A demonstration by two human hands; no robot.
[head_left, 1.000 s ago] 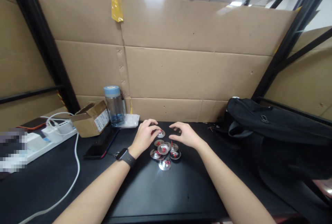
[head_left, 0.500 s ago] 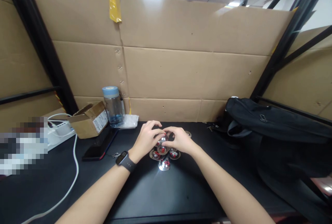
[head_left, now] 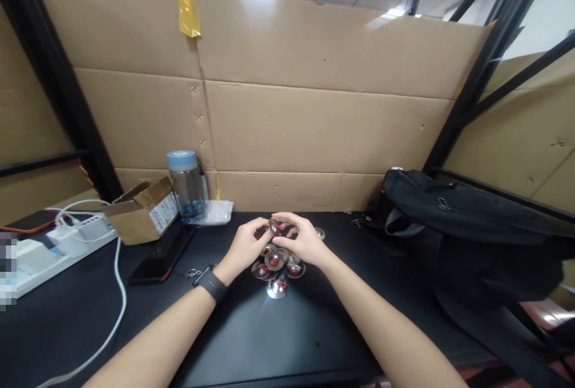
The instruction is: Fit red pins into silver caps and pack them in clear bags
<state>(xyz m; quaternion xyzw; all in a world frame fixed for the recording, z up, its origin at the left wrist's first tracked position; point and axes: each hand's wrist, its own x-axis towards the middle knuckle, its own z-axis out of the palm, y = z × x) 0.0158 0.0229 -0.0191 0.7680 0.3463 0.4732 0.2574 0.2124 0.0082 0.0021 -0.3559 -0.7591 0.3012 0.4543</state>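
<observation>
A small domed metal disc, much like a finger cymbal (head_left: 274,227), is tilted up on edge between my hands. My left hand (head_left: 246,243) pinches its left side, a bit of red showing by the fingers. My right hand (head_left: 304,239) has its fingers at the disc's top and its thumb at the lower edge. Just below lies a heap of similar cymbals (head_left: 274,260) with red parts at their centres. One cymbal (head_left: 277,288) sits at the near side of the heap, and another (head_left: 320,233) lies beyond my right hand, partly covered.
On the left of the black table (head_left: 269,340) are a power strip (head_left: 36,271), a white cable (head_left: 122,292), an open cardboard box (head_left: 135,214), a dark phone (head_left: 162,259) and a water bottle (head_left: 187,187). A black backpack (head_left: 467,220) stands on the right. Cardboard (head_left: 287,130) walls the back.
One cymbal has been lifted from the top of the heap and turned up on edge between my fingers. The view has shifted slightly to the right.
</observation>
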